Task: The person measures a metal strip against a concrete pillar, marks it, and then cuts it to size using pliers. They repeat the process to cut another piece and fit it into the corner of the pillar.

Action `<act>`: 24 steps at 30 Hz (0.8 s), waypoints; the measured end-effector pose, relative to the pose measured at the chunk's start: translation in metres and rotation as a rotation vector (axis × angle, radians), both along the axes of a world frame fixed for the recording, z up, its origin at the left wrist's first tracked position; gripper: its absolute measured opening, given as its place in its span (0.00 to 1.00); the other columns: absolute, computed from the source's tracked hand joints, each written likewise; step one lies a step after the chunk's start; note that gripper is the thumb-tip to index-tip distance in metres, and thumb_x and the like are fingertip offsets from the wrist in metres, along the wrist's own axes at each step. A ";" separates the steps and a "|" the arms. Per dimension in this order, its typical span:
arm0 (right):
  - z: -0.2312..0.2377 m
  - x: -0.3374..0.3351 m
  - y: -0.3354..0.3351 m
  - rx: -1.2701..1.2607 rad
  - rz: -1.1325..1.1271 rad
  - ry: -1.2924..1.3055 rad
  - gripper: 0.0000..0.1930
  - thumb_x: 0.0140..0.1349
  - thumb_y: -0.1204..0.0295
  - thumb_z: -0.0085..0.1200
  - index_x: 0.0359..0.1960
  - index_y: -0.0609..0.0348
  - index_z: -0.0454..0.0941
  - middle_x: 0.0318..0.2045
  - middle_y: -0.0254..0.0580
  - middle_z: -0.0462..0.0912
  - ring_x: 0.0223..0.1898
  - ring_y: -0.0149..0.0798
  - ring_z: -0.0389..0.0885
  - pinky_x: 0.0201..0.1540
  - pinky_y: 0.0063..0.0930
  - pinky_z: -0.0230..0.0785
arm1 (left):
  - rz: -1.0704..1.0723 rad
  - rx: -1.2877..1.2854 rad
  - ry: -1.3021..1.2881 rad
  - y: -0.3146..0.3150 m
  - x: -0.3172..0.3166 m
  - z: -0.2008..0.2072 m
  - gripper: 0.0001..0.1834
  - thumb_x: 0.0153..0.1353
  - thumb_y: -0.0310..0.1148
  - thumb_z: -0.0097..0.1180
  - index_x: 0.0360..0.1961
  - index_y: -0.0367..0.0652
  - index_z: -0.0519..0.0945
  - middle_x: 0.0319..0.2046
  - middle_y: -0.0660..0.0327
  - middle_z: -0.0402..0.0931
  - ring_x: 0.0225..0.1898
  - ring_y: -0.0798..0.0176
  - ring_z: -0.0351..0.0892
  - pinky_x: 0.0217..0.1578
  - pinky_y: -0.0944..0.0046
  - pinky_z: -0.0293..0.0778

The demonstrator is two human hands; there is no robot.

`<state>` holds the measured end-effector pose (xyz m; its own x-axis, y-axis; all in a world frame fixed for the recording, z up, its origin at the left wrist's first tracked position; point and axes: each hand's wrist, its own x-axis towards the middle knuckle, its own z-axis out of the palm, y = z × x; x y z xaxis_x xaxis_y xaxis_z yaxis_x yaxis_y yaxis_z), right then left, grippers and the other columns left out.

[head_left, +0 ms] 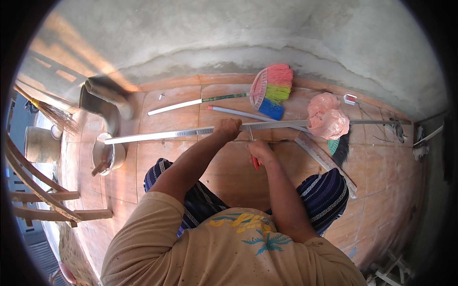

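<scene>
A long silvery metal bar [171,134] lies crosswise in front of me, its left end over the rim of a whitish bucket [121,155]. My left hand [228,129] is closed around the bar near its middle. Just right of it and nearer to me, my right hand [261,150] is closed on a red-handled tool [256,164]. A thin metal part of this tool reaches up to the bar; its exact kind is hidden by my fingers. Farther right, a pink plastic bag [330,119] covers part of the bar.
Beyond the bar lie a multicoloured broom [272,90] and a pale pipe [241,111]. A dirty flat bar [329,164] and a green-and-black brush [339,148] are at the right. Rubber boots [102,105] and a curved wooden frame [43,190] stand left. A concrete wall [229,33] rises ahead.
</scene>
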<state>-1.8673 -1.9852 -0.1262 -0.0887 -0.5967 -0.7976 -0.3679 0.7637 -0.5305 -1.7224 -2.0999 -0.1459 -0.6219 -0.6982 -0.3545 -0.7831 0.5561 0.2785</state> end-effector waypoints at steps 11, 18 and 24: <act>-0.017 0.008 -0.002 -0.021 -0.009 0.079 0.20 0.71 0.60 0.49 0.33 0.69 0.80 0.19 0.49 0.83 0.17 0.42 0.79 0.20 0.42 0.69 | -0.043 -0.062 -0.010 -0.008 0.001 -0.029 0.12 0.69 0.42 0.55 0.45 0.47 0.81 0.40 0.50 0.87 0.45 0.46 0.88 0.45 0.46 0.81; -0.021 0.010 -0.003 -0.023 0.001 0.082 0.20 0.70 0.62 0.48 0.31 0.69 0.80 0.20 0.52 0.83 0.17 0.44 0.79 0.18 0.43 0.68 | -0.041 -0.058 -0.004 -0.003 0.001 -0.020 0.12 0.68 0.43 0.57 0.45 0.47 0.81 0.39 0.50 0.87 0.44 0.44 0.88 0.46 0.46 0.82; -0.016 0.018 -0.001 -0.053 -0.026 0.057 0.21 0.69 0.64 0.46 0.27 0.71 0.79 0.19 0.55 0.82 0.17 0.47 0.79 0.17 0.46 0.68 | -0.041 -0.033 -0.014 -0.002 0.003 -0.016 0.11 0.67 0.36 0.54 0.45 0.47 0.83 0.43 0.49 0.86 0.47 0.44 0.87 0.47 0.47 0.82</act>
<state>-1.8497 -1.9867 -0.1418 -0.1494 -0.6349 -0.7580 -0.3788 0.7448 -0.5493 -1.7193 -2.1022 -0.1615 -0.6452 -0.6840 -0.3405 -0.7633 0.5963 0.2486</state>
